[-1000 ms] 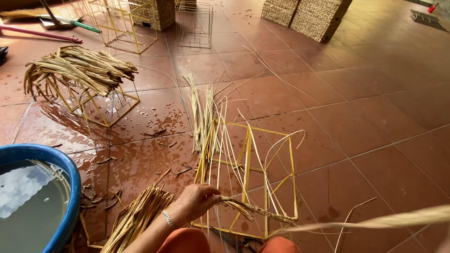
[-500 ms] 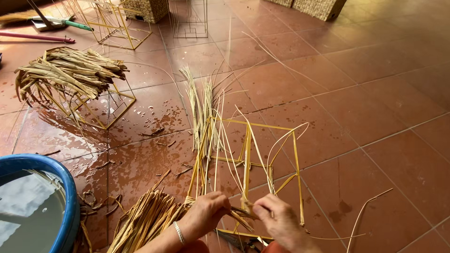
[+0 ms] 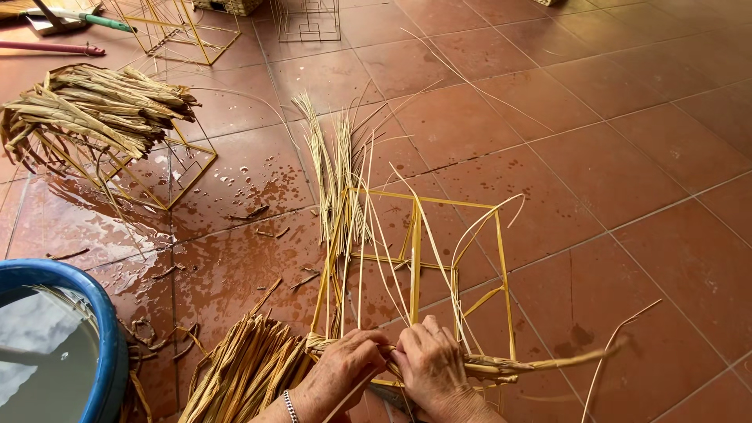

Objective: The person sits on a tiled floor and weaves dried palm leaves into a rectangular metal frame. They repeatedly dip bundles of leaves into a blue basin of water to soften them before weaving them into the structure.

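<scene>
Down at the bottom edge, both hands work at the near rail of a yellow wire frame (image 3: 423, 258) that stands on the tiled floor (image 3: 627, 157). The left hand (image 3: 345, 372) is clenched around a twisted straw strand (image 3: 540, 364) where it wraps the rail; a thin bracelet (image 3: 291, 406) shows at that wrist. The right hand (image 3: 431, 364) sits just beside it, touching it, fingers curled down over the same strand. From the right hand the strand runs out to the right, low over the floor, ending in a loose tip.

Thin upright stalks (image 3: 337, 172) rise from the frame's left side and fan out above it; a few pale ones arc across its middle.

Left of the hands lies a loose bundle (image 3: 243, 372) of straw on wet tiles. Further left, a blue tub (image 3: 102, 329) holds water. At the upper left, a heap of straw (image 3: 94, 110) rests on another wire frame (image 3: 168, 168). More bare frames (image 3: 188, 27) stand at the top, near a pink handle (image 3: 51, 48) lying on the floor.
</scene>
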